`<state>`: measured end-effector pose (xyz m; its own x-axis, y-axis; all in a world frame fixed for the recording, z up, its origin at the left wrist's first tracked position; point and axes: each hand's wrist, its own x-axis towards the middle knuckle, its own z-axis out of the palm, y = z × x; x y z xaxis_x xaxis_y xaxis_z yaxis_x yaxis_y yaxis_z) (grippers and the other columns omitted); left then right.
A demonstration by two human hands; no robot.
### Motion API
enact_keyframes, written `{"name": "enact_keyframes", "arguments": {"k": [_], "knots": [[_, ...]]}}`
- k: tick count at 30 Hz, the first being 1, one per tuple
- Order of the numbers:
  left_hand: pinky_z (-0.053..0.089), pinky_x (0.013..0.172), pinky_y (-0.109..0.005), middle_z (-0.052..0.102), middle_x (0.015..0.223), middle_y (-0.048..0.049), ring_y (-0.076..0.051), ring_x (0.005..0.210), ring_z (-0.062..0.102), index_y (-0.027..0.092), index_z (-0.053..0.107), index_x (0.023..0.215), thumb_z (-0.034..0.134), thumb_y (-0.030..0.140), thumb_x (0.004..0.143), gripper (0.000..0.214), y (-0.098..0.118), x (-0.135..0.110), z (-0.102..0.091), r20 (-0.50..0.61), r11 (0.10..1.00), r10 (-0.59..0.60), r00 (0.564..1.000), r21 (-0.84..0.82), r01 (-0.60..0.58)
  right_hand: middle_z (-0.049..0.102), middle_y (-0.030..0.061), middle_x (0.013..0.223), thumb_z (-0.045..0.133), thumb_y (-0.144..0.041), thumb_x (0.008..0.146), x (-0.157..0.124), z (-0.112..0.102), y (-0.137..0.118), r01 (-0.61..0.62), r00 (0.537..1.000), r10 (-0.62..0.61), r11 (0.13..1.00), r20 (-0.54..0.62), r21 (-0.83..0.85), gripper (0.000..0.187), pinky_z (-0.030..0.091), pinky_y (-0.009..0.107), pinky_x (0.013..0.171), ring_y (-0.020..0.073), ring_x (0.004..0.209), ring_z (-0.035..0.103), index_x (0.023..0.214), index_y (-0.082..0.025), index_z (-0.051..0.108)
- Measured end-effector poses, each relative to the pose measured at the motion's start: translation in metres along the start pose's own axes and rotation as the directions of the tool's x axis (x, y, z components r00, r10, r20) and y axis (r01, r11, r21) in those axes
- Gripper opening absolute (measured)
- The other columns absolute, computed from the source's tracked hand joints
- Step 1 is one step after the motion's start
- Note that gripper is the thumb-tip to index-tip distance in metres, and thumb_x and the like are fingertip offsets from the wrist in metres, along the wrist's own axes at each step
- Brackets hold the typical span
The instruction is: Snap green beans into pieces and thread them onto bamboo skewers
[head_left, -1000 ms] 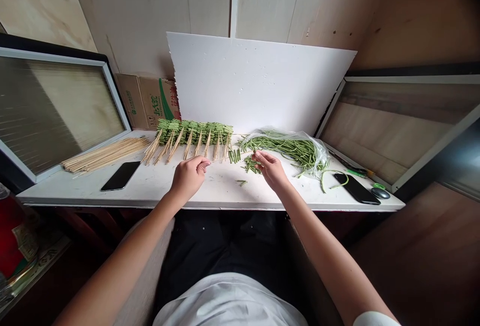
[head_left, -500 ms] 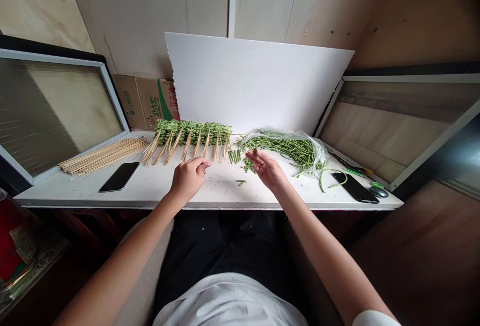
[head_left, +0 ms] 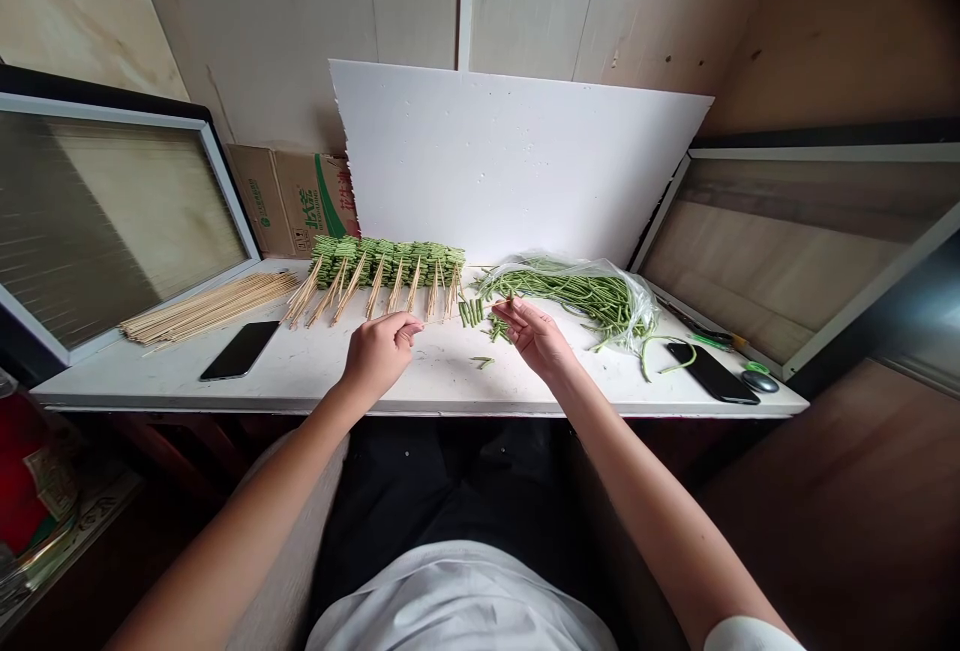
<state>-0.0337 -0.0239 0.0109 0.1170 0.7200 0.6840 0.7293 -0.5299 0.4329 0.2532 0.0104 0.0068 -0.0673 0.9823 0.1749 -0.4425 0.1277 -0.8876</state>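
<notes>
My left hand rests just above the white table, its fingertips pinching what looks like a thin bamboo skewer. My right hand is turned partly upward, with a short piece of green bean apparently between its fingertips. Close to it lie cut bean pieces and a small heap of bean bits. A long row of skewered bean pieces sits at the back, its sticks pointing toward me. Long green beans lie in a clear plastic bag to the right.
A bundle of loose skewers and a black phone lie on the left. Another phone, green-handled scissors and a dark mouse lie on the right. A white board stands behind, beside a cardboard box.
My right hand has shifted slightly left and turned its palm more upward. My left hand stays nearly still, and the view has moved only slightly.
</notes>
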Motion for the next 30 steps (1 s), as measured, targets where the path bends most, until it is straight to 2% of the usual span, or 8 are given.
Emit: {"name": "enact_keyframes", "arguments": {"k": [12, 18, 30], "knots": [[0.047, 0.068, -0.03, 0.079, 0.08, -0.004, -0.022, 0.074, 0.072, 0.022, 0.079, 0.087, 0.057, 0.015, 0.092, 0.023, 0.003, 0.0, -0.002, -0.016, 0.998, 0.009, 1.0, 0.065, -0.008, 0.084, 0.0087, 0.101, 0.097, -0.046, 0.069, 0.0, 0.0, 0.002, 0.067, 0.996, -0.07, 0.997, -0.054, -0.043, 0.035, 0.055, 0.028, 0.069, 0.0279, 0.113, 0.077, 0.09, -0.023, 0.082], [0.049, 0.068, -0.03, 0.081, 0.083, -0.004, -0.023, 0.079, 0.074, 0.022, 0.08, 0.088, 0.056, 0.011, 0.088, 0.026, 0.0, -0.002, 0.0, -0.011, 0.996, 0.003, 1.0, 0.088, -0.002, 0.085, 0.0081, 0.103, 0.096, -0.045, 0.069, -0.001, 0.002, 0.008, 0.077, 0.994, -0.082, 0.995, -0.079, -0.065, 0.033, 0.056, 0.028, 0.071, 0.027, 0.113, 0.076, 0.09, -0.023, 0.083], [0.05, 0.07, -0.031, 0.082, 0.087, -0.0038, -0.024, 0.08, 0.075, 0.022, 0.08, 0.087, 0.056, 0.008, 0.085, 0.028, -0.005, -0.002, 0.004, -0.023, 0.996, -0.002, 1.0, 0.094, 0.004, 0.084, 0.007, 0.105, 0.095, -0.047, 0.07, -0.002, 0.005, 0.013, 0.091, 0.994, -0.094, 0.993, -0.046, -0.069, 0.033, 0.056, 0.027, 0.072, 0.0258, 0.115, 0.074, 0.091, -0.024, 0.083]]}}
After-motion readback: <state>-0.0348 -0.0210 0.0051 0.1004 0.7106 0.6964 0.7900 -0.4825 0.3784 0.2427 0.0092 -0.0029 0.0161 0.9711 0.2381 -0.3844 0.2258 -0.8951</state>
